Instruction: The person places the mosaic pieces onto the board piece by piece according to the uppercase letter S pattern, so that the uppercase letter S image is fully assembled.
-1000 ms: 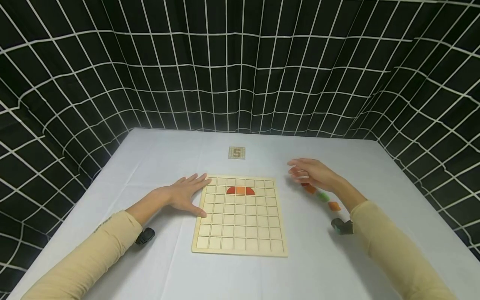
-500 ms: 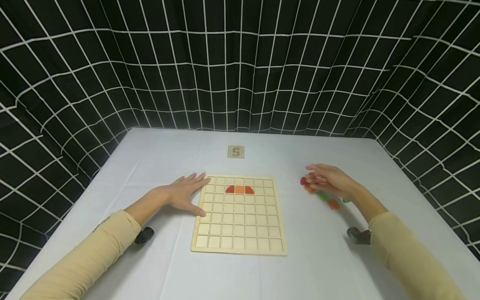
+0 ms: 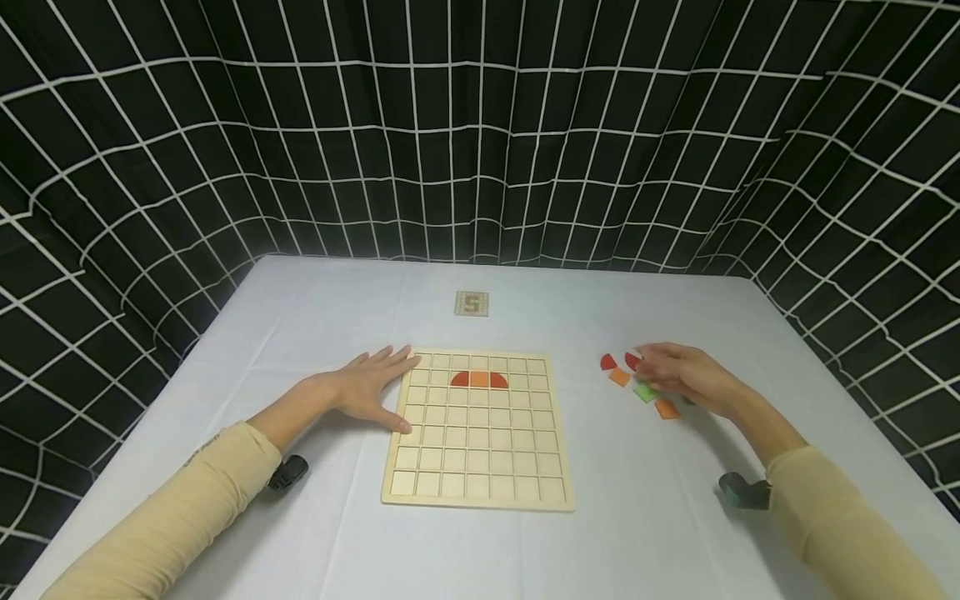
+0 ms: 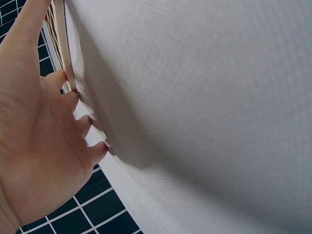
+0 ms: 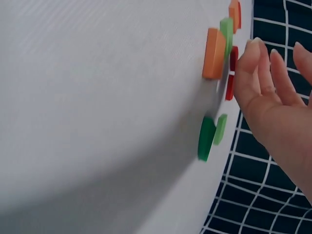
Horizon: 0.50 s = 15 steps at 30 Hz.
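My left hand (image 3: 371, 387) lies with fingers spread, its thumb and fingertips touching the left edge of the wooden grid board (image 3: 480, 458). Near the board's far side an orange square tile (image 3: 479, 380) sits between two red rounded tiles (image 3: 460, 380). Over loose tiles to the right hovers my right hand (image 3: 690, 375), its fingers loosely bent and holding nothing. Beside it show a red wedge tile (image 3: 632, 360), a light green tile (image 3: 644, 392) and an orange tile (image 3: 667, 409). In the right wrist view a dark green tile (image 5: 206, 139) stands apart from the hand.
A small square card (image 3: 472, 303) with a brown mark lies beyond the board. Farther left among the loose tiles are another red wedge (image 3: 607, 362) and an orange tile (image 3: 619, 377). A black gridded curtain (image 3: 480, 150) surrounds the white table (image 3: 315, 533).
My right hand has moved right and slightly nearer me, away from the board, uncovering red and orange tiles. My left hand has stayed at the board's edge.
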Each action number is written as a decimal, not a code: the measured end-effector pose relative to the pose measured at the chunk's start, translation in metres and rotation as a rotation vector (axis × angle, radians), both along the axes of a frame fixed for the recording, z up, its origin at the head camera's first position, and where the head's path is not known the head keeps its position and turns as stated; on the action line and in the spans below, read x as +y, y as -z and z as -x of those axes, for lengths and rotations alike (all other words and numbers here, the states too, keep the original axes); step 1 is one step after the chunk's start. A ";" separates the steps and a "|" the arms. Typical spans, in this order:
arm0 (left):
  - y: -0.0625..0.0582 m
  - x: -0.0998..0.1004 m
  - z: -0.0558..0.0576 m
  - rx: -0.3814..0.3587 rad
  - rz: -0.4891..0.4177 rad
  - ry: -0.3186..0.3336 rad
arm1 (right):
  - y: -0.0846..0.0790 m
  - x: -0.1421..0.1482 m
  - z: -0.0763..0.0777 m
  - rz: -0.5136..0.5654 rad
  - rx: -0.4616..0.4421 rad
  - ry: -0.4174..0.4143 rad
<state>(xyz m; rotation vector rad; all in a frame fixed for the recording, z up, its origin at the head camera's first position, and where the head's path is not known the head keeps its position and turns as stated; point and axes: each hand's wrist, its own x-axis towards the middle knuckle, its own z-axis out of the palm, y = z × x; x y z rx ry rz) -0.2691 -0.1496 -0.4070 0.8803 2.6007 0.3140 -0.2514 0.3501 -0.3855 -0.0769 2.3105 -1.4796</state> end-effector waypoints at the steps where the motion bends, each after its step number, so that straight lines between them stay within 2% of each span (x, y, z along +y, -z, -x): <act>1: 0.000 0.000 0.000 0.000 0.000 0.000 | 0.000 0.002 -0.002 -0.008 0.007 -0.009; 8: 0.001 -0.001 0.001 -0.004 0.003 -0.003 | 0.003 0.007 -0.010 -0.122 0.029 0.026; 15: 0.000 0.000 0.001 -0.006 0.003 -0.001 | 0.009 0.005 -0.013 -0.308 0.133 0.008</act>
